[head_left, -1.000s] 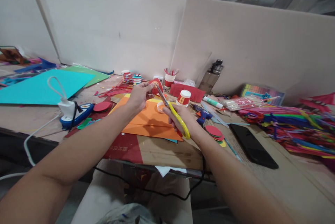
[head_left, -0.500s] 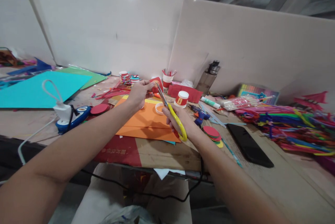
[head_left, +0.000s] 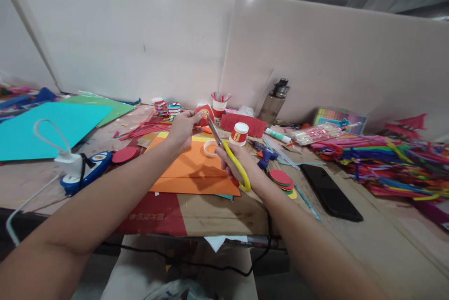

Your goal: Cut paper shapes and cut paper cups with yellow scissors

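My left hand (head_left: 183, 128) pinches a red paper piece (head_left: 202, 112) with a gold design on it. My right hand (head_left: 234, 157) is closed around scissors (head_left: 237, 165) with yellow handles, and their metal blades reach up to the lower right edge of the red piece. I cannot tell whether the blades are cutting into it. Below both hands lie orange sheets (head_left: 185, 164) on brown cardboard. A white ring (head_left: 209, 149) rests on the orange paper between my hands. Just behind my right hand stands a small red-and-white cup (head_left: 240, 133).
Red paper circles (head_left: 280, 177) and a black phone (head_left: 331, 192) lie at the right, before colourful pipe cleaners (head_left: 382, 164). A blue glue gun (head_left: 266, 157), a bottle (head_left: 273, 103) and a cup of red sticks (head_left: 219, 106) are near the middle. A power strip (head_left: 87, 173) and turquoise sheet (head_left: 52, 127) are at left.
My view has shifted slightly, so most things sit further left. The red piece has turned a little in my left hand. The scissors remain in my right hand, blades still at the piece.
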Available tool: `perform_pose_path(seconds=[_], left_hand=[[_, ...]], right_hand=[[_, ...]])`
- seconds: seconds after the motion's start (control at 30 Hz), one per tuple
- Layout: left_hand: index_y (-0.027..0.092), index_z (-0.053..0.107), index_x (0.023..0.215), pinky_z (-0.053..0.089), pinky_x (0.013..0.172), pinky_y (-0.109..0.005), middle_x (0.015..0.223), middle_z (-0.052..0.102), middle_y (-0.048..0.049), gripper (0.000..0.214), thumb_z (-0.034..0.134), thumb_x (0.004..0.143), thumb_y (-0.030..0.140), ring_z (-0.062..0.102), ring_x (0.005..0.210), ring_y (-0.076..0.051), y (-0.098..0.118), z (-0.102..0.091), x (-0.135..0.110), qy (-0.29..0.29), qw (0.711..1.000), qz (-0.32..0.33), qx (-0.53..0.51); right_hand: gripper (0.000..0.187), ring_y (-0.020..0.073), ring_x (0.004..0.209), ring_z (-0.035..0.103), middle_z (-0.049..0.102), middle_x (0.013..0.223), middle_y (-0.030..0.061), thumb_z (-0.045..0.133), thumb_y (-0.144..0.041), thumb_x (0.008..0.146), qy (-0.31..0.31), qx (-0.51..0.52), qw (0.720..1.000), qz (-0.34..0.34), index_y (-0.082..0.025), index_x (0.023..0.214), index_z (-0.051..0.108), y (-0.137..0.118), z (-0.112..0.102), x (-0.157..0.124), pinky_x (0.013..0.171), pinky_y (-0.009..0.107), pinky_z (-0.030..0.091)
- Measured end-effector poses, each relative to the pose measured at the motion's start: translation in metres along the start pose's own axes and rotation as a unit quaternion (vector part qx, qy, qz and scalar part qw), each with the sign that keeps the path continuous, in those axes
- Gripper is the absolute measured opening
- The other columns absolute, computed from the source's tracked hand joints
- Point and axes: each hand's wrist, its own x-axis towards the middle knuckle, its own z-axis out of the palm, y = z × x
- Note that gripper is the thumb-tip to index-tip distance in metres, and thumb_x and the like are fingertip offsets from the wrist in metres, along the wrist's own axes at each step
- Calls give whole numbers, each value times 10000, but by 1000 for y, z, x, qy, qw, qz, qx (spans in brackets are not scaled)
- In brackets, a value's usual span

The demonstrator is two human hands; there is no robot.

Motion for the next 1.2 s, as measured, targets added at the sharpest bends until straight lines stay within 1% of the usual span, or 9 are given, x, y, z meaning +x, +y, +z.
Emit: perform_pose_path(seconds=[0.1,0.23,0.33,0.47,0.57,0.7,0.8,0.93,1.2], left_hand=[[140,547,711,445,492,-201,633,593,12,154,695,712,181,541,517,-78,-7,-1,0,28,999,-25,-21],[135,554,708,487,525,-215,658,604,3,135,680,730,178,560,543,-82,-11,-3,-1,17,999,-20,-43],[132,569,717,511,563,-225,668,607,1,114,673,738,174,578,576,-87,-12,-4,-1,14,998,-10,-58],[130,569,706,517,578,-231,639,593,6,129,680,741,185,565,555,-81,-11,-5,1,23,998,-10,-66],[128,567,700,511,572,-229,631,591,7,148,693,737,197,565,549,-82,-11,-7,3,33,997,-14,-66],[124,571,702,501,563,-216,623,584,12,123,676,742,174,558,546,-75,-12,-9,5,28,998,-17,-62],[125,565,699,501,559,-222,623,586,11,124,673,743,167,557,538,-77,-11,-9,5,32,997,-22,-60],[130,542,677,508,569,-239,617,583,10,148,669,749,158,556,525,-81,-7,-6,2,43,997,-38,-58],[143,515,670,515,593,-244,605,582,18,195,703,718,169,559,530,-79,-7,-8,2,36,997,-50,-48]], right_hand=[[400,65,398,463,530,600,-41,541,-580,838,-1,-18,1000,18,-204,970,571,-2,2,1,336,154,360],[424,64,370,436,518,582,-46,541,-596,832,16,-14,999,38,-210,1002,584,0,8,7,316,160,334],[421,66,365,431,507,566,-49,532,-602,836,10,12,999,51,-211,988,575,0,13,10,311,159,319],[404,62,369,432,496,560,-54,528,-595,844,6,14,999,49,-214,971,567,-1,19,12,325,154,324],[403,65,370,435,498,563,-54,521,-594,849,17,6,999,46,-217,983,567,-1,23,13,328,158,330],[383,69,396,450,509,567,-44,523,-568,857,28,-14,999,40,-202,956,577,-1,26,15,350,160,339],[346,69,410,447,508,561,-40,535,-530,863,41,-37,998,33,-192,921,577,-3,25,15,364,160,330],[321,80,421,457,516,556,-35,523,-509,871,36,-46,998,18,-198,926,584,-4,23,15,379,171,336],[341,103,456,484,563,572,-5,500,-510,873,46,-93,995,1,-195,918,622,2,20,18,404,186,329]])
